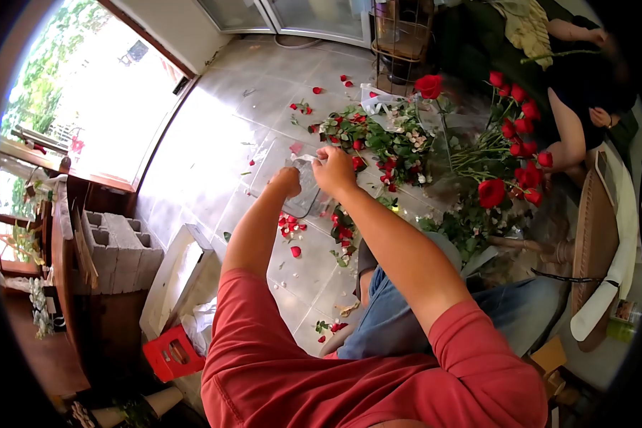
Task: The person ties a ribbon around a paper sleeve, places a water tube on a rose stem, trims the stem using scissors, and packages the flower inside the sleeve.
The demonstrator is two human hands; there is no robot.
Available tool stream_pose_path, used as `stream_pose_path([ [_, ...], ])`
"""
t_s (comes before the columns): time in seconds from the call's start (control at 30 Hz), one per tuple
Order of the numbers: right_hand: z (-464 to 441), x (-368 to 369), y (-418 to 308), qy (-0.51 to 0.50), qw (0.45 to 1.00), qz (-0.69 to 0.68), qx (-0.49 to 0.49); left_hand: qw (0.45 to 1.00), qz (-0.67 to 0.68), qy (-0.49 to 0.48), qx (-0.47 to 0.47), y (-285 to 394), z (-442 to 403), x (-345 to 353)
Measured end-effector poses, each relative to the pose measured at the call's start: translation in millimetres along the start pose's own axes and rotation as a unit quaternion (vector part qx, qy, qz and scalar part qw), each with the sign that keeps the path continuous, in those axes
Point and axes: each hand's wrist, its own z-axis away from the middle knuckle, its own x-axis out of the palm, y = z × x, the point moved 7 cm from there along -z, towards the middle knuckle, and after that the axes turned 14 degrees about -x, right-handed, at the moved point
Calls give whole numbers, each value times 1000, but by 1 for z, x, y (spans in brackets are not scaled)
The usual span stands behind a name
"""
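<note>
My left hand (285, 182) is closed at the left side of a clear, see-through piece with a dark lower edge (305, 198), which looks like plastic wrap. At its upper right, the fingers of my right hand (334, 171) pinch together at a whitish strip. Both hands are held out over the tiled floor, close to each other. Beyond and to the right lies a heap of cut green leaves and stems (396, 143). A bunch of red roses (524, 153) stands to the right, with long stems pointing towards the heap.
Red petals (290, 225) and leaf scraps lie scattered over the grey tiles (264, 107). Concrete blocks (118, 250), a white box (178, 278) and a red box (173, 354) stand left. Another person's arm (567, 128) is at the far right, near a wicker chair (595, 235).
</note>
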Motion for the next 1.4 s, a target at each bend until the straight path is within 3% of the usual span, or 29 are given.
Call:
stream_pose_path([
  [0.1, -9, -15, -5, 59, 998, 1, -36, 996, -50, -68, -26, 0, -8, 19],
  [0.33, -20, -37, -12, 49, 996, -73, -10, 963, -196, -183, 12, -6, -48, 66],
  [0.5, -20, -42, -26, 58, 997, -43, -37, 982, -156, -82, 62, -4, -56, 74],
  [0.93, -16, -46, -31, 52, 997, -28, -50, 978, -158, -124, 50, -1, -45, 58],
  [1.07, -16, -46, -23, 40, 998, -23, -53, 975, -113, -192, 17, -7, -46, 45],
  [1.13, -14, -45, -24, 26, 998, -20, -55, 993, 37, -89, 72, -4, -31, 9],
  [1.17, -14, -43, -24, 11, 998, -16, -54, 993, 36, -88, 69, -6, -23, 2],
  [1.23, -10, -35, -17, -6, 998, -26, -61, 974, 197, -85, 70, -8, -6, -21],
  [1.4, 1, -25, -29, -72, 996, -47, -35, 939, 319, -21, 126, 0, 50, -64],
])
